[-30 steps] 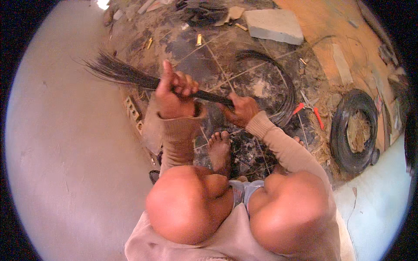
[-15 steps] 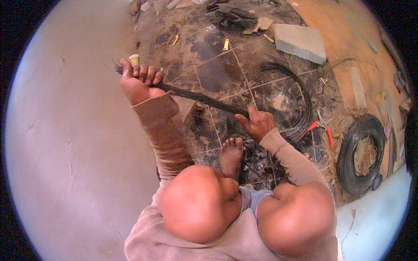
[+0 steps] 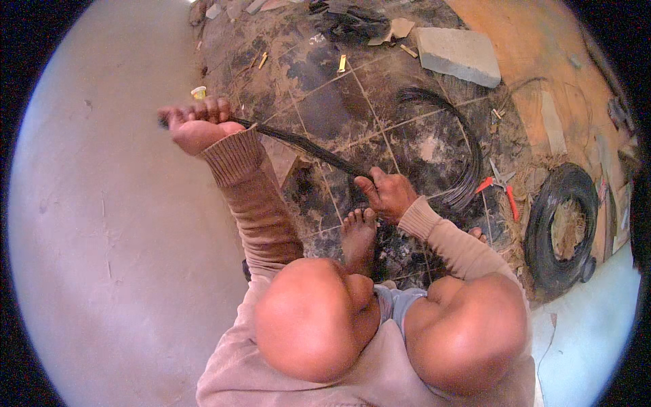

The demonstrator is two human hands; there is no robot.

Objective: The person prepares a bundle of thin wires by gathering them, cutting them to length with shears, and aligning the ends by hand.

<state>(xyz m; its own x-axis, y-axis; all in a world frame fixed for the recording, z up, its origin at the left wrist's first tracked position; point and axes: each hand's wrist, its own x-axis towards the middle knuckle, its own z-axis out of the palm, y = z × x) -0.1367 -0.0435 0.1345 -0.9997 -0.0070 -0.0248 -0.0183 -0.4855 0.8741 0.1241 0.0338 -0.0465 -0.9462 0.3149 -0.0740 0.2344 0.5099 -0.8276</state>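
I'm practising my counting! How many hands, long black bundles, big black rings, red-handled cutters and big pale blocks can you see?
Hands: 2 (left hand, right hand)
Long black bundles: 2 (held bundle, curved bundle on the floor)
Big black ring: 1
Red-handled cutters: 1
Big pale block: 1
Total: 7
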